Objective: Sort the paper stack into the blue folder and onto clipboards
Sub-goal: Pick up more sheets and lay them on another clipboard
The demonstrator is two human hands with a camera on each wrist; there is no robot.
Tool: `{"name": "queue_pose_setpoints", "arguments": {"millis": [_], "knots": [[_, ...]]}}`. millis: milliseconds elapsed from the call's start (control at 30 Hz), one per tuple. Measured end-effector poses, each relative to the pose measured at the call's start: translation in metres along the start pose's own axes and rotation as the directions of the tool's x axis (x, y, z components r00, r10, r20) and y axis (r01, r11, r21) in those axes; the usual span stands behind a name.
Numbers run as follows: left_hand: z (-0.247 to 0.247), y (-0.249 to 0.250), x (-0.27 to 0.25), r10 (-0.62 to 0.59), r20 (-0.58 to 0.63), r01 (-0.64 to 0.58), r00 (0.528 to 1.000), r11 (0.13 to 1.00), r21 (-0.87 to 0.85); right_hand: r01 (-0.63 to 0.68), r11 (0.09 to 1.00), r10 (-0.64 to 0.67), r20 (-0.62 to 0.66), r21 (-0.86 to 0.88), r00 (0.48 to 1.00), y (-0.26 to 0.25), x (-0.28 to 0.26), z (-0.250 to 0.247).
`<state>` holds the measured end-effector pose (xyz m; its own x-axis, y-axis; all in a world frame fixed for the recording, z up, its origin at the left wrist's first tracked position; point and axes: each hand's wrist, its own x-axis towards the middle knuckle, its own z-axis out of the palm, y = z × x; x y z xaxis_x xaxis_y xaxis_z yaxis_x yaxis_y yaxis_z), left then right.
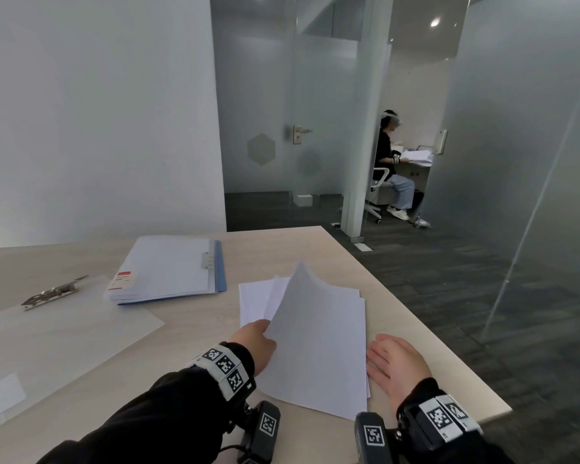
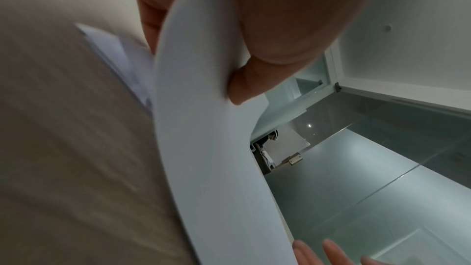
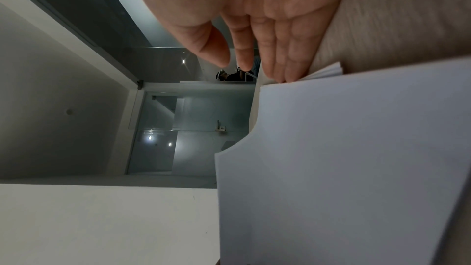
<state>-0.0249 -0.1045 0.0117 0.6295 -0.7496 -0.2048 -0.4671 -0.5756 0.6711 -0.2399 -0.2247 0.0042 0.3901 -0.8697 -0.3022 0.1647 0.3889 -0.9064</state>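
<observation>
A stack of white paper (image 1: 335, 316) lies near the table's right edge. My left hand (image 1: 253, 341) pinches the left edge of the top sheet (image 1: 315, 329), which curls up off the stack; the left wrist view shows thumb and fingers (image 2: 254, 86) on that sheet (image 2: 203, 128). My right hand (image 1: 394, 361) lies flat beside the stack's right edge, its fingertips (image 3: 282, 76) touching the paper edges (image 3: 328, 72). The blue folder (image 1: 220, 272) lies further back, holding white sheets under a metal clip. A clear clipboard (image 1: 64, 333) with a metal clamp lies at the left.
The table's right edge (image 1: 416, 316) runs close past my right hand, with dark carpet beyond it. A second clear sheet (image 1: 0, 393) overlaps the clipboard at the near left. Glass partitions and a seated person (image 1: 392, 169) are in the background.
</observation>
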Motion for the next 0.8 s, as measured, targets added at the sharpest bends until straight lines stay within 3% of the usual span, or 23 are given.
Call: {"name": "queue_pose_setpoints", "arguments": {"millis": [167, 400, 533, 633, 700, 800], "knots": [[-0.011, 0.001, -0.012, 0.028, -0.071, -0.039, 0.997, 0.985, -0.168, 0.003, 1.000, -0.004, -0.007, -0.021, 1.000, 0.001, 0.000, 0.001], [-0.016, 0.007, -0.028, 0.133, -0.088, -0.146, 0.987, 0.976, -0.160, 0.013, 0.998, -0.017, -0.052, -0.068, 0.999, 0.003, -0.001, 0.001], [-0.023, 0.011, -0.041, 0.228, -0.168, -0.274, 0.959, 0.896, -0.348, 0.101, 0.975, -0.115, -0.058, -0.196, 0.992, -0.002, -0.004, 0.003], [-0.032, 0.005, -0.044, 0.241, -0.240, -0.334, 0.940, 0.792, -0.511, 0.096, 0.990, -0.092, 0.041, -0.106, 0.995, -0.006, -0.001, 0.010], [-0.039, -0.004, -0.042, 0.211, -0.210, -0.297, 0.955, 0.728, -0.618, 0.041, 0.999, -0.042, 0.122, 0.011, 0.992, -0.009, 0.000, 0.017], [-0.046, -0.018, -0.039, 0.086, -0.049, -0.095, 0.995, 0.693, -0.715, -0.006, 1.000, 0.002, 0.199, 0.019, 0.980, -0.011, -0.003, 0.030]]}}
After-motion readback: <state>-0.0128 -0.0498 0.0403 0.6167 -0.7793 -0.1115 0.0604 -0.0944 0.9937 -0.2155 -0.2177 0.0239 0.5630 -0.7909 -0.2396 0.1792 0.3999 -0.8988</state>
